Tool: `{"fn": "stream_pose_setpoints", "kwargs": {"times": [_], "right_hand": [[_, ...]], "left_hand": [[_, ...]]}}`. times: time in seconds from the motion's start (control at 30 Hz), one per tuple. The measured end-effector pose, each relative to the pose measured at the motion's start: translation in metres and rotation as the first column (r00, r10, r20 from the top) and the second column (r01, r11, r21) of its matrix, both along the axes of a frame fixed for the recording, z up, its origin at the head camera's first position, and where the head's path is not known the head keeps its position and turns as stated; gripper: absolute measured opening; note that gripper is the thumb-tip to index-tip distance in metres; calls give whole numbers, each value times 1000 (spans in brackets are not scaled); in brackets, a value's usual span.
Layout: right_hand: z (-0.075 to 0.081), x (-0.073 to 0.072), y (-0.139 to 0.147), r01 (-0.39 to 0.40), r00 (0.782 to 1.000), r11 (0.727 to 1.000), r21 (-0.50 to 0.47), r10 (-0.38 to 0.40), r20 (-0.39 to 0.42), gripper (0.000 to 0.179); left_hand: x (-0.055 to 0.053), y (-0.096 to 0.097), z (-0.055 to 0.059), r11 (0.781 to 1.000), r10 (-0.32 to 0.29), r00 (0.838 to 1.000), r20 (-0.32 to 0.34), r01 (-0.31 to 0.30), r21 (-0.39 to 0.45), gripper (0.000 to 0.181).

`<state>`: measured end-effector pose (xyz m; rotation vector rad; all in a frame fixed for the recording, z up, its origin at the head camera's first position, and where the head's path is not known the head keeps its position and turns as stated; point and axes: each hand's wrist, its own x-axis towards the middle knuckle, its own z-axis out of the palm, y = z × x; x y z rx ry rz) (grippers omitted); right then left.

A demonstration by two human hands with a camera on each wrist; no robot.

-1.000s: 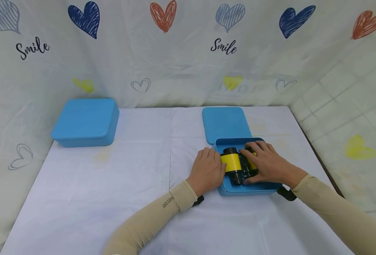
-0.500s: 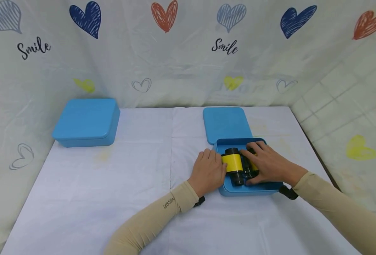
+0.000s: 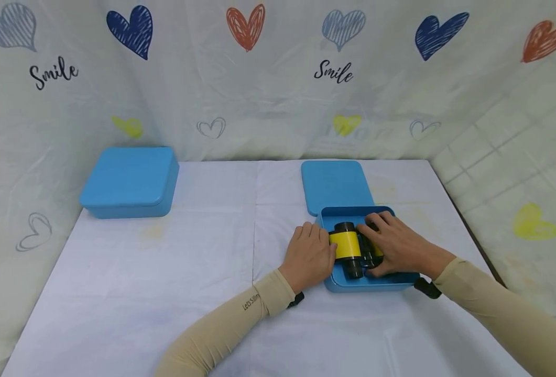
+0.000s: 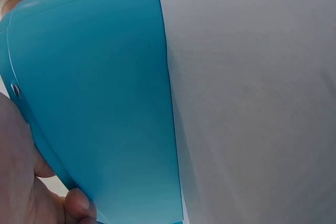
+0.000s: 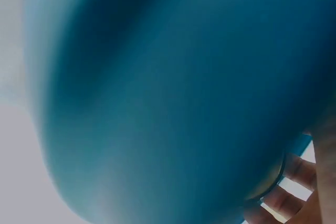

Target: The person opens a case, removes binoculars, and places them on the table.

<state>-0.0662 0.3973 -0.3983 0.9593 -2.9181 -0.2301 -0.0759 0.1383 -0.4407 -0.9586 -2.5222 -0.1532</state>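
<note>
A pair of black and yellow binoculars (image 3: 346,245) lies inside a blue box (image 3: 372,287) at the right of the table. Its right barrel is in the grip of my right hand (image 3: 402,244), thumb at the near end and fingers at the far end. My left hand (image 3: 308,256) holds the box's left rim, its thumb beside the yellow left barrel. In the left wrist view, fingertips (image 4: 79,203) meet the rim next to the box's smooth side wall (image 4: 100,87). The right wrist view is mostly filled by blurred blue box wall (image 5: 173,98).
A flat blue lid (image 3: 336,186) lies just behind the box. At the back left stands a second blue box (image 3: 129,180), lid on. White cloth (image 3: 202,235) covers the table, and a patterned curtain (image 3: 268,94) rises along its back and right side.
The head view has shifted slightly, moving the scene a little down and right. Both hands and the binoculars keep almost the same place at the box.
</note>
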Motion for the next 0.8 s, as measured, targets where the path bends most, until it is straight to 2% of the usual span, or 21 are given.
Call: {"fn": "stream_pose_setpoints", "kwargs": {"times": [0.23,0.43,0.57,0.8], "right_hand": [[3,-1,1,-21,999,1000,20,22,-36,107],[10,-2,1,13,1000,1000,29,-13,-14,111],[14,-3,1,24,1000,1000,20,-24,-6,111],[23,-4,-4,1,1000,1000,8,-1,-26,109]], "left_hand": [[1,0,0,1000,4,1000,0,-4,5,35],[2,1,0,1000,6,1000,-19,-6,15,34],[2,1,0,1000,7,1000,-14,-7,9,34],[2,-2,0,1000,6,1000,11,-6,0,35]]}}
